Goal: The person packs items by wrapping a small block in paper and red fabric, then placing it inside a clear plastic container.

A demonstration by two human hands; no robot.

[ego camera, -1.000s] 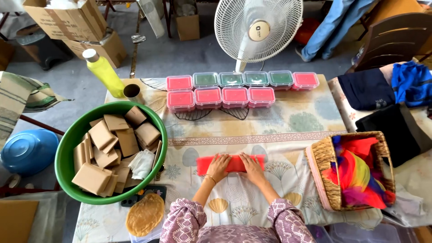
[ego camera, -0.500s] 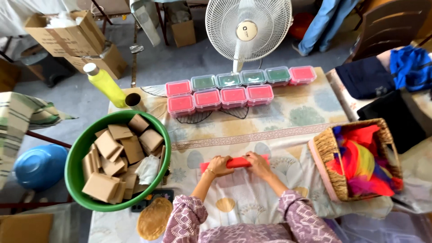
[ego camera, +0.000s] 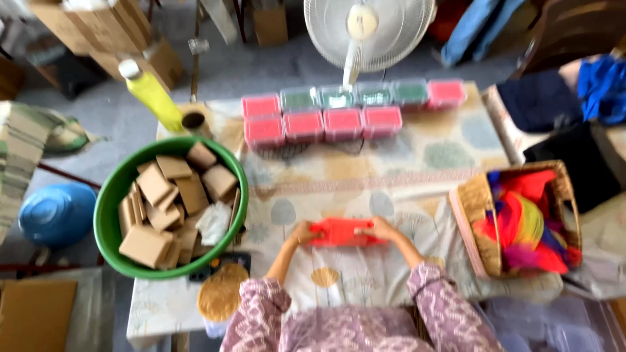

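Blue basin (ego camera: 55,214): far out to the left of the grip, down off the table's edge.
Green tub (ego camera: 107,215): left of the grip and close by, filled with brown cardboard squares (ego camera: 156,195).
Yellow bottle (ego camera: 153,94): beyond the tub, up and left of the grip, tilted.
Left hand (ego camera: 302,233): fingers curled round the left end of the red cloth (ego camera: 342,233), closed on it.
Red cloth: folded into a flat strip, held between both hands just above the patterned tablecloth (ego camera: 365,176), straight in front of the person.
Right hand (ego camera: 380,229): clasps the cloth's right end, fingers wrapped over its top edge.
Lidded boxes (ego camera: 339,111): two rows, pink and green, well beyond the grip, near the fan (ego camera: 368,29).
Woven basket (ego camera: 521,218): right of the grip, near it, holding bright mixed-colour cloths.
Sleeves (ego camera: 430,287): purple patterned, below the grip.
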